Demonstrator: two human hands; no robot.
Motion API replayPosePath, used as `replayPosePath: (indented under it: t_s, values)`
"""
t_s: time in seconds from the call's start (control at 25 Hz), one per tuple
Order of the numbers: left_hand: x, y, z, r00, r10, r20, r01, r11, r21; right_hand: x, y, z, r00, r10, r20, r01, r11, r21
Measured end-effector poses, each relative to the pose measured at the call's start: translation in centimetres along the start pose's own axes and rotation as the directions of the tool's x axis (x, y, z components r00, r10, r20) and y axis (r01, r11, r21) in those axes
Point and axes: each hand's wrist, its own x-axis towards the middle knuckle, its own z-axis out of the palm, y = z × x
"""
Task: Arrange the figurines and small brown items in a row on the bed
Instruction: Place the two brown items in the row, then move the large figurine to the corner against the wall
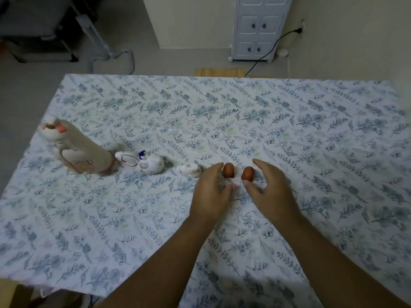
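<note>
Hands (240, 192) cupped around brown items (238, 172)

A white cabinet (259, 27) stands against the far wall, a black cable (266, 52) trailing across the floor beside it.

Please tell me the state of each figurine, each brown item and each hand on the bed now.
Tall cat figurine: upright, left end of row.
Middle white figurine: next in row, pose unclear.
Small white figurine: next in row, untouched.
Left brown item: upright, between left hand fingers.
Right brown item: upright, between right hand fingers.
</note>
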Motion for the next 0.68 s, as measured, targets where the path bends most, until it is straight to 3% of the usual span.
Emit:
replayPosePath:
  t_s: [0.2,0.48,0.68]
  values:
    - [-3.4,-0.1,-4.9,0.997,0.055,-0.045,-0.046,0.983,0.176,-2.0,-4.6,1.3,0.974,-0.219,0.064,0.228,0.937,-0.265]
    - [-5.9,-5.6,-15.8,0.978,0.002,-0.206,0.055,0.961,0.271,-3.2,-14.3,8.5,0.913,-0.359,0.194,0.405,0.853,-0.329]
    - [-5.3,-11.6,-24.0,0.967,0.054,-0.251,0.041,0.932,0.360,-3.4,-21.3,15.9,0.894,-0.414,0.174,0.447,0.784,-0.430]
